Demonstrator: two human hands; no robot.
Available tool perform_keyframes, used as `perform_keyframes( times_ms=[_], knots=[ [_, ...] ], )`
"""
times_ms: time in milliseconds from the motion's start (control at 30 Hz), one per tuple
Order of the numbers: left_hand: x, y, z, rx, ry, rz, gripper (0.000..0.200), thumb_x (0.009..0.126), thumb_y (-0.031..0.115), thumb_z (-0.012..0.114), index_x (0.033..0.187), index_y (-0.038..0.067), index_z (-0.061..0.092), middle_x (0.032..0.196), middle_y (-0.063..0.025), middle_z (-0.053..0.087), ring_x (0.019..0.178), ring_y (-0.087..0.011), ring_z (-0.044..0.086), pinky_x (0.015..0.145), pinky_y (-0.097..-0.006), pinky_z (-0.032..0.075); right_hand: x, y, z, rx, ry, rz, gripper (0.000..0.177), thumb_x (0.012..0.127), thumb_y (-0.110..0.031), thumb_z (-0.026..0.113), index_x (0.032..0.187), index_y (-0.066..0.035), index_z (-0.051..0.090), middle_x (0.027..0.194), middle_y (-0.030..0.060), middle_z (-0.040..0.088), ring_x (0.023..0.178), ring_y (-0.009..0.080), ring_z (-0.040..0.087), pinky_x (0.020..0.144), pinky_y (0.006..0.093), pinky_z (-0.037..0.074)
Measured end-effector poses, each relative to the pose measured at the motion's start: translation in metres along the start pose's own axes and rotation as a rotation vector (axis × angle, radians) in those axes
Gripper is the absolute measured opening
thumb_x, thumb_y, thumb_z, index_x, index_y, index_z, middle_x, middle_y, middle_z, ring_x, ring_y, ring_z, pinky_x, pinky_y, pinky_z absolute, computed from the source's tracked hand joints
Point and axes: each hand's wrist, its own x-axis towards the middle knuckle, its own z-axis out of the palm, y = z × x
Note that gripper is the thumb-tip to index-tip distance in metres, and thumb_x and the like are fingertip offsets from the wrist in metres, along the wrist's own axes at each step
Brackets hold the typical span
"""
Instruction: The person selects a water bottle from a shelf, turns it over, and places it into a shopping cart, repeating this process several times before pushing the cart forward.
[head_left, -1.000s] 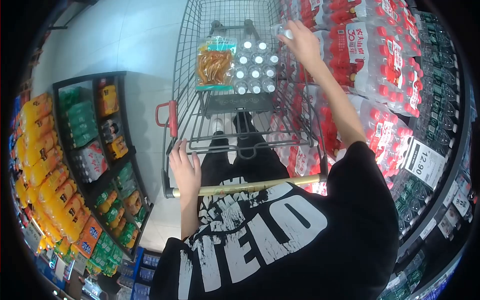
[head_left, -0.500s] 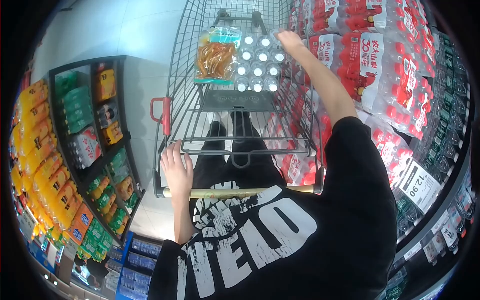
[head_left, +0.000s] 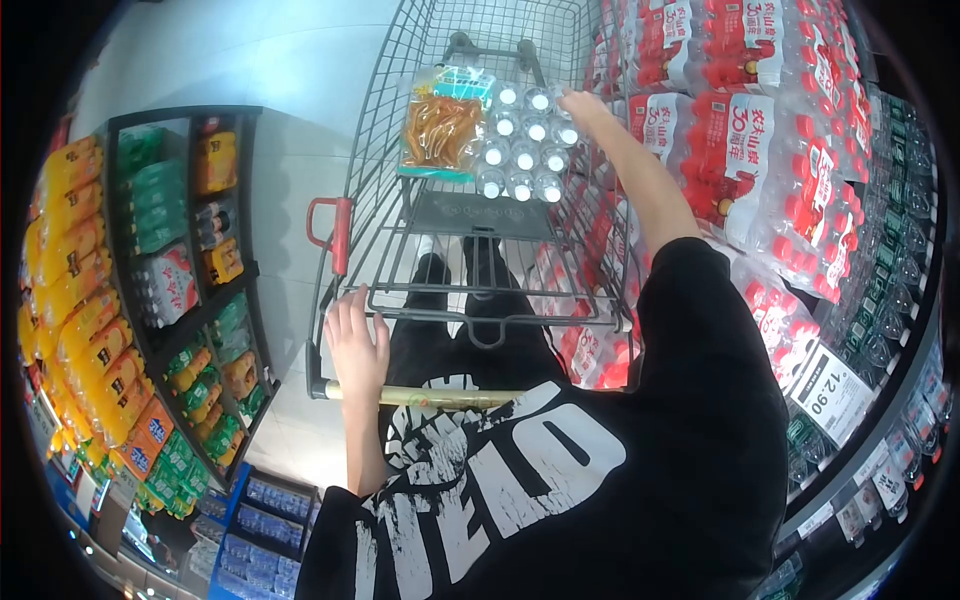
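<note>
The shopping cart [head_left: 342, 235] stands in front of me, its basket stretching away. Inside lies a shrink-wrapped pack of water bottles [head_left: 525, 160] with white caps. Left of it is a clear bag of brown food [head_left: 443, 130] with a teal label. My right hand [head_left: 588, 112] is at the pack's far right corner, its fingers curled against the edge and partly hidden. My left hand [head_left: 357, 342] lies over the left part of the yellowish cart handle [head_left: 450, 397], fingers stretched forward and apart.
Stacked packs of red-capped bottles [head_left: 735, 150] line the right side, close to the cart. A price sign [head_left: 830, 393] reads 12.90. On the left stand a dark shelf [head_left: 185, 110] of drinks and stacked orange drink packs [head_left: 85, 310]. Pale floor tiles [head_left: 300, 90] lie between.
The view has shifted slightly, so the cart, its contents and the shelves sit a little lower. Both hands keep nearly the same places on the cart handle and bottle pack.
</note>
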Motion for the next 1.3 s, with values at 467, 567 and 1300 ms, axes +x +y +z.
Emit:
perform_keyframes(
  times_ms=[467,567,1300],
  knots=[
    [-0.005,0.002,-0.001,0.009,0.001,-0.015,0.044,0.078,0.006,0.056,0.121,0.003,0.046,0.113,-0.015,0.052,0.107,-0.0325,0.047,0.091,-0.0431,0.035,0.036,0.037,-0.02,0.179,-0.04,-0.12,0.038,0.06,0.0,0.07,0.097,-0.006,0.063,0.1,0.0124,0.061,0.095,0.0313,0.059,0.082,0.0391,0.049],
    [-0.006,0.002,-0.001,-0.001,-0.007,-0.026,0.045,0.078,0.006,0.056,0.121,0.003,0.046,0.113,-0.0152,0.052,0.107,-0.0325,0.047,0.091,-0.0431,0.035,0.037,0.03,-0.062,0.182,-0.204,-0.101,0.037,0.061,-0.002,0.071,0.096,-0.006,0.063,0.099,0.0119,0.061,0.093,0.0303,0.059,0.082,0.0374,0.048],
    [-0.007,0.0,-0.001,-0.065,0.064,0.028,0.038,0.083,0.005,0.052,0.121,0.003,0.047,0.111,-0.0151,0.054,0.105,-0.0326,0.048,0.092,-0.0432,0.037,-0.037,0.014,-0.034,0.227,0.257,0.181,0.033,0.084,-0.015,0.058,0.117,-0.013,0.056,0.102,0.0182,0.063,0.095,0.033,0.061,0.085,0.0425,0.049]
  ],
)
